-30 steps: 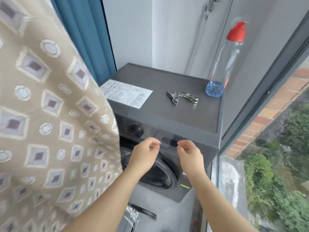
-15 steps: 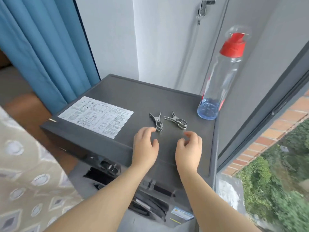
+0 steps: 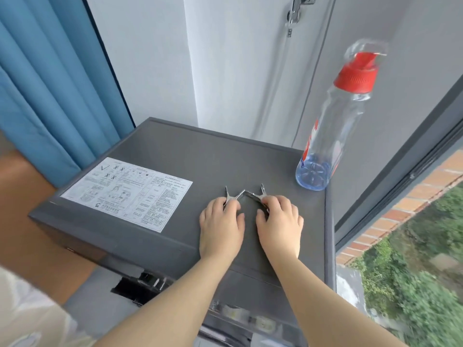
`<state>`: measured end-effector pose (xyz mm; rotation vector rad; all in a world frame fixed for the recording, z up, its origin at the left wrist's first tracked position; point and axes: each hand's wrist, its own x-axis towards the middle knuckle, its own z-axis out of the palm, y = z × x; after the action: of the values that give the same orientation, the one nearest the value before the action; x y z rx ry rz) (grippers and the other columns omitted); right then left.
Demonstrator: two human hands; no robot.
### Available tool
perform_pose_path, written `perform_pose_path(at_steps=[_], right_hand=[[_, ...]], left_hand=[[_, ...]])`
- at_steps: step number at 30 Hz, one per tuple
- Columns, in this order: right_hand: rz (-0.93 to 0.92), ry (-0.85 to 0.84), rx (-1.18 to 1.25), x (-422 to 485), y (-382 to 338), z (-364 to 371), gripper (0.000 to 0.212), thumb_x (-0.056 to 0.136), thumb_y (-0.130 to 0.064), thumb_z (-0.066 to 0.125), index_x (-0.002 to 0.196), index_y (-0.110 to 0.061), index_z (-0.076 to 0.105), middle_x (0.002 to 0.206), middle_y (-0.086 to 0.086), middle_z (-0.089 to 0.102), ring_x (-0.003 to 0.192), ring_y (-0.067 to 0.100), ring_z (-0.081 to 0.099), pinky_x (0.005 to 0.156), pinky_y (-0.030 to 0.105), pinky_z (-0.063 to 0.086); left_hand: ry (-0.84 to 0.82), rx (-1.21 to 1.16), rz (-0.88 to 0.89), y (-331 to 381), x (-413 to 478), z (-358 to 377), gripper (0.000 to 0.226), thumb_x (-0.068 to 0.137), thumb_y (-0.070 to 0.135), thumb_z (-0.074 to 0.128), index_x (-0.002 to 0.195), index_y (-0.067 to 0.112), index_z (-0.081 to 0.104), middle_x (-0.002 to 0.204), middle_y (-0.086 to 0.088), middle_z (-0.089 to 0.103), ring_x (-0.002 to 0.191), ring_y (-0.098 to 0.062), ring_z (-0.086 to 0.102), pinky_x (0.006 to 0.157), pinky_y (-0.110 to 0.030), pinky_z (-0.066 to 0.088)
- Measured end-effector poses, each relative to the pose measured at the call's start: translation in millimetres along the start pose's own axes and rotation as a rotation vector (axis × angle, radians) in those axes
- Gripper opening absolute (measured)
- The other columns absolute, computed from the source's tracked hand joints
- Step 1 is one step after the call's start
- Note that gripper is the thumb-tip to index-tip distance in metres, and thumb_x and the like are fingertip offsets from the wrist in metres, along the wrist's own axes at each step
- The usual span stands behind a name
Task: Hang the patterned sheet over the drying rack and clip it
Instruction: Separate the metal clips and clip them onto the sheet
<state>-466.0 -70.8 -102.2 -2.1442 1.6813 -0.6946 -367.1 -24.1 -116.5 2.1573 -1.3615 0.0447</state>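
Two metal clips lie on top of the grey washing machine. My left hand curls its fingers over the left clip. My right hand curls over the right clip. Only the far ends of both clips show past my fingertips, and their tips nearly touch. A corner of the patterned sheet hangs at the bottom left. The drying rack is out of view.
A clear spray bottle with a red cap and a little blue liquid stands at the machine's back right corner. A white instruction sticker covers the left of the top. Blue curtain at left, window frame at right.
My view swung away from the hanging sheet and toward the machine top. Both hands moved forward across the top and now close over the two clips.
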Motion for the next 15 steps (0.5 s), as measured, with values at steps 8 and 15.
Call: perform_pose_path(at_steps=[8,15], right_hand=[[0.220,-0.036,0.393,-26,-6,-22,0.004,0.087,-0.017,0.060,0.087,-0.013,0.058,0.085,-0.003,0.057,0.086,0.018,0.046,0.073,0.027,0.036],[0.426,-0.254,0.988,-80,-57,-58,0.009,0.082,-0.016,0.068,0.075,-0.016,0.063,0.065,-0.005,0.053,0.057,0.009,0.043,0.056,0.019,0.035]], left_hand=[[-0.090,-0.348,-0.125,-10,-17,-23,0.016,0.087,-0.003,0.050,0.086,0.009,0.061,0.095,-0.005,0.066,0.092,-0.026,0.055,0.074,-0.022,0.032],[0.062,-0.715,-0.448,-4,-67,-98,0.036,0.093,0.008,0.046,0.072,0.032,0.061,0.095,0.014,0.061,0.096,-0.003,0.057,0.090,-0.039,0.049]])
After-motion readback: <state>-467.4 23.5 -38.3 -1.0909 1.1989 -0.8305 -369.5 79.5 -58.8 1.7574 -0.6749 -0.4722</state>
